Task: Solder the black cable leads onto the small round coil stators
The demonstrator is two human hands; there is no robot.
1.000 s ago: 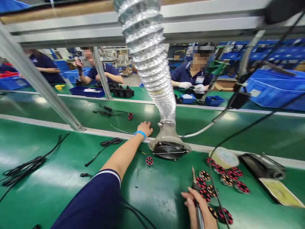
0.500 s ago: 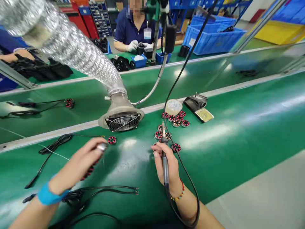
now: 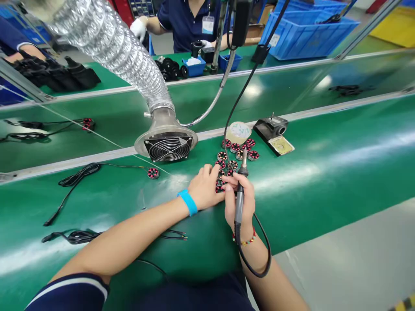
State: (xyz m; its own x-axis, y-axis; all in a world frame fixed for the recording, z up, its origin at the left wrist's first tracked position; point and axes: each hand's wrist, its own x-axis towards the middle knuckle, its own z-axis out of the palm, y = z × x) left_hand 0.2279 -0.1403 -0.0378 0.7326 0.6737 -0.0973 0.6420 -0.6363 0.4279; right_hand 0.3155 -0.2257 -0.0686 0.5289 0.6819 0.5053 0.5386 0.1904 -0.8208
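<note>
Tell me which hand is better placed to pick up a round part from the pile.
Probably the left hand: it is at the round parts with no tool visible in it. The right hand, though also close, holds a soldering iron.

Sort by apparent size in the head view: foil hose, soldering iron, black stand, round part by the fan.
1. Foil hose
2. Soldering iron and black stand: too alike to rank
3. Round part

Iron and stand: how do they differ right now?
Support: the iron is held in the right grip, while the stand sits on the green bench.
Shape: the iron is long and slim; the stand is squat and blocky.
Detail: the iron ends in a metal tip; the stand carries a yellow pad.
Shared: both have dark parts.
</note>
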